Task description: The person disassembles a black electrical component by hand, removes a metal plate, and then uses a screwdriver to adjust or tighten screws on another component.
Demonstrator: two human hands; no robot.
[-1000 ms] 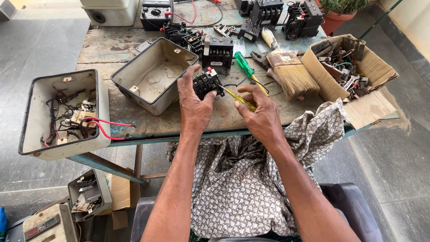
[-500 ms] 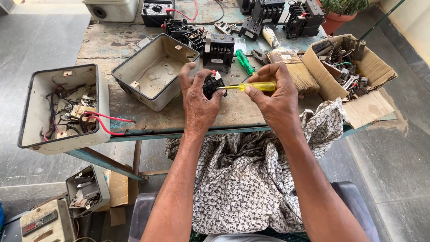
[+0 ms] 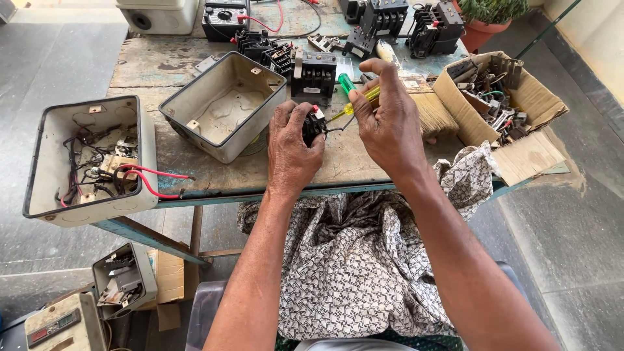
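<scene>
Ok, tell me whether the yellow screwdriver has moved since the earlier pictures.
Yes. The yellow screwdriver in the right hand has swung up from lying level over the table edge and now points at the black part, nearer the green screwdriver.

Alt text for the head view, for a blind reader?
A left hand grips a small black electrical part while the right hand holds a yellow-handled screwdriver to it, above a worn workbench with two open metal boxes.

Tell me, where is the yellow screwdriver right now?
In the head view, the yellow screwdriver is in the right hand, just right of the small black part gripped by the left hand, with the green screwdriver behind it.
</scene>
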